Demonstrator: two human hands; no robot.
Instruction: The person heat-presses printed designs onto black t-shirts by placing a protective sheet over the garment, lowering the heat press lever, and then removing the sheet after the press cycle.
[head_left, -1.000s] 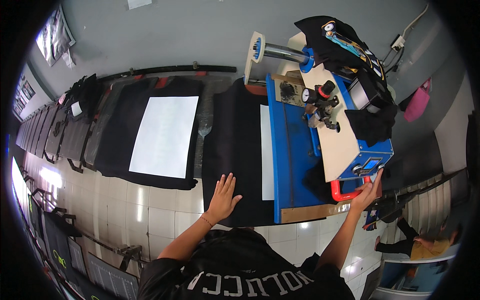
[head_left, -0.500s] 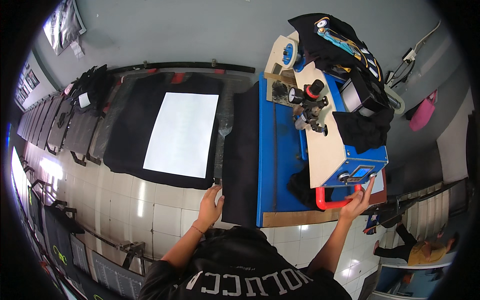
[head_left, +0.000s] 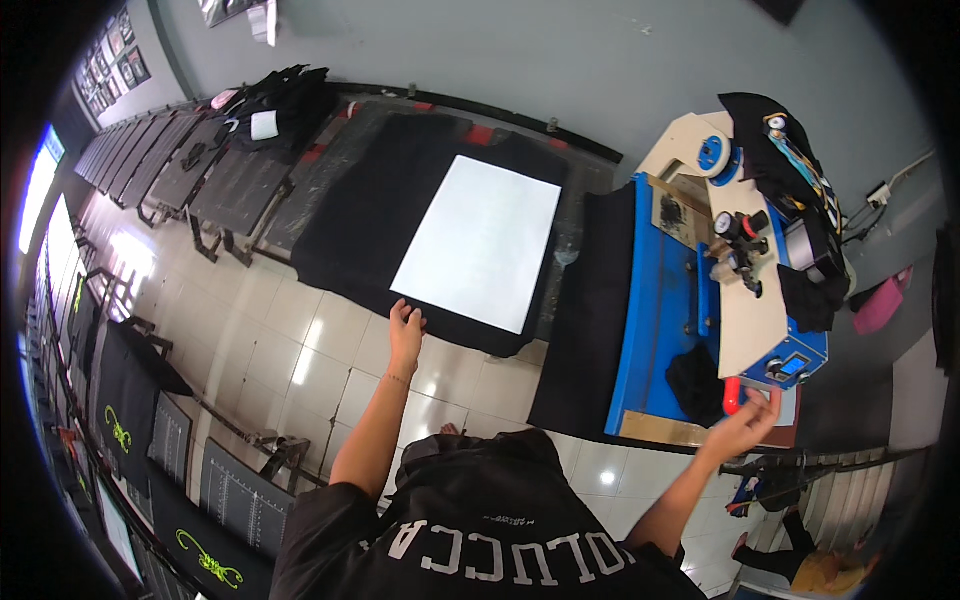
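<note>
Left grip (head_left: pixel 406 335) shifted leftward beside flat white sheet (head_left: pixel 480 245); right grip (head_left: pixel 742 428) at curved red handle (head_left: pixel 733 394); cannot tell if either closed.

A wide head camera looks down over the near shirt (head_left: pixel 480 488) and press (head_left: pixel 748 318) at right, toward the far wall (head_left: pixel 480 50); the rim is perhaps blurred.

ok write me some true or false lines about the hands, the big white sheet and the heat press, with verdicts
1. A round pressure gauge is mounted on the heat press. True.
2. The large white sheet lies on the heat press. False: it lies on a black garment to the left.
3. The left hand is near the large white sheet. True.
4. The right hand is at the pressure gauge. False: it is at the red handle.
</note>
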